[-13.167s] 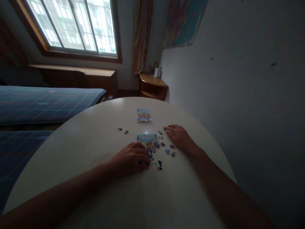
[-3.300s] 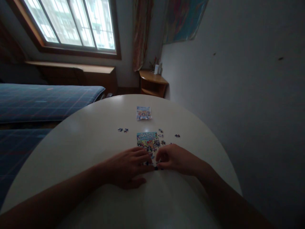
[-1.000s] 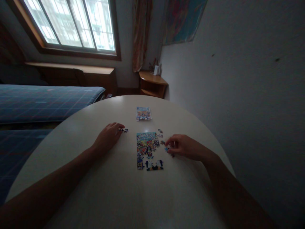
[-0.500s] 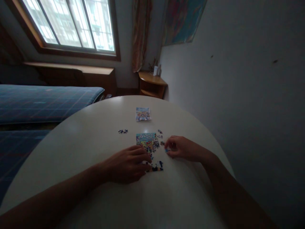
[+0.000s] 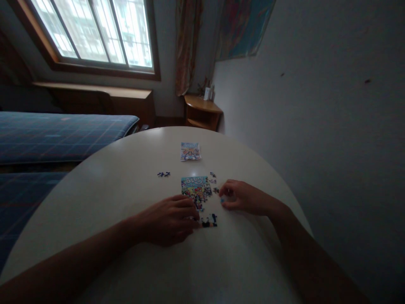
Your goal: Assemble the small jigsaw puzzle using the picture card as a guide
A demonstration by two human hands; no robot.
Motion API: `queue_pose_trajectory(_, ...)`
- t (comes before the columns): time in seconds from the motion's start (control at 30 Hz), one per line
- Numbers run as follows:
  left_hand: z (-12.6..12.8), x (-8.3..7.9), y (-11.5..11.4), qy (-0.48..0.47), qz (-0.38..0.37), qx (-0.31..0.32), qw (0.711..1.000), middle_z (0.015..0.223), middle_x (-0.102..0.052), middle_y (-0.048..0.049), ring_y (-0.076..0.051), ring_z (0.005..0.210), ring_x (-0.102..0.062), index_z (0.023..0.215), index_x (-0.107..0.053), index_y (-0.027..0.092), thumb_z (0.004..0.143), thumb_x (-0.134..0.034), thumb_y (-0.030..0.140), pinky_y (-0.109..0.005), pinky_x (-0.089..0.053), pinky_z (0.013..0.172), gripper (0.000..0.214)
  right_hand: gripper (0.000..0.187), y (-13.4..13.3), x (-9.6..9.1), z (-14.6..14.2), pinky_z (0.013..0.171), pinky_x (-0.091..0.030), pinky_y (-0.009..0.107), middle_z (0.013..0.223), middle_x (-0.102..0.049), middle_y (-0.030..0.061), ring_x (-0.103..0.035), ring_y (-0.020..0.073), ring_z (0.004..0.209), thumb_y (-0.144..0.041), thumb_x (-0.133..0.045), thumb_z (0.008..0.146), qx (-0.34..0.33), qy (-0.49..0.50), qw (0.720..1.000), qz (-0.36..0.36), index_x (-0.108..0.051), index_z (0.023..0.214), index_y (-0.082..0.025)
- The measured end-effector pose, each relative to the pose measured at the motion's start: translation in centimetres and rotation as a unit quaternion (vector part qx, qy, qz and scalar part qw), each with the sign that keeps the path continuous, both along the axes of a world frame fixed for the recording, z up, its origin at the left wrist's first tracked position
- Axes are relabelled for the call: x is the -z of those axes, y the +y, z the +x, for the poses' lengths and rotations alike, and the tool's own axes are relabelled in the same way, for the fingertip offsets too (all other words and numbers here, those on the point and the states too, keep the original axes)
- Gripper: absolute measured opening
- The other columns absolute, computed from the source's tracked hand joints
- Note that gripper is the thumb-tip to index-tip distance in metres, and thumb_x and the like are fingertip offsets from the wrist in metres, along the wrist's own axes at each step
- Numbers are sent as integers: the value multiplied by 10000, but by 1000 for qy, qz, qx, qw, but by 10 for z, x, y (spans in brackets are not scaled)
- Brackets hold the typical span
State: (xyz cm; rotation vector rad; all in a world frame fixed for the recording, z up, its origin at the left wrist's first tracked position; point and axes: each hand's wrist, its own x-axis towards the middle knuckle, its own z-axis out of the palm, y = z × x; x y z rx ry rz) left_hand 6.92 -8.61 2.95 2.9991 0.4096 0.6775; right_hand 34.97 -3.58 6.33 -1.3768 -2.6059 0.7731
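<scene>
A small colourful jigsaw puzzle [image 5: 196, 190] lies partly assembled in the middle of a round white table [image 5: 126, 177]. My left hand [image 5: 169, 221] rests on the puzzle's near left corner, fingers laid together over the pieces, hiding that part. My right hand [image 5: 242, 197] sits just right of the puzzle with its fingertips pinched on a small blue puzzle piece [image 5: 222, 200]. A few loose pieces [image 5: 213, 179] lie by the puzzle's far right corner.
Two loose dark pieces [image 5: 163, 174] lie to the left of the puzzle. A small reference picture card [image 5: 190, 151] lies farther back on the table. Beyond are a blue bed [image 5: 60, 135], a wooden corner shelf [image 5: 202, 110] and a window. A wall stands close on the right.
A second ago my left hand was out at the two loose dark pieces; it has come back onto the puzzle's near left corner. My right hand has stayed by the puzzle's right side.
</scene>
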Motion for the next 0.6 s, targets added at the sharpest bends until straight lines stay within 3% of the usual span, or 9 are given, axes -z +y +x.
queue_pose_trajectory(0.37,0,0,-1,7,0,8,1000,1026,-704,-35,-199,1006,-617,1057,-637,195,912,-592,198,-369,-466,980,152,157,-3,-2,-5,727,-435,265,914,-664,41,-593,162,791,-191,-714,735,-7,-8,1000,10,-676,886,-174)
queue_pose_trajectory(0.6,-1,1,-1,4,12,8,1000,1040,-711,-35,-206,1019,-618,1070,-649,201,919,-603,246,-378,-469,981,164,98,-9,-6,-10,650,-434,240,806,-691,13,-600,136,703,-219,-668,820,-29,40,998,-43,-704,904,-185)
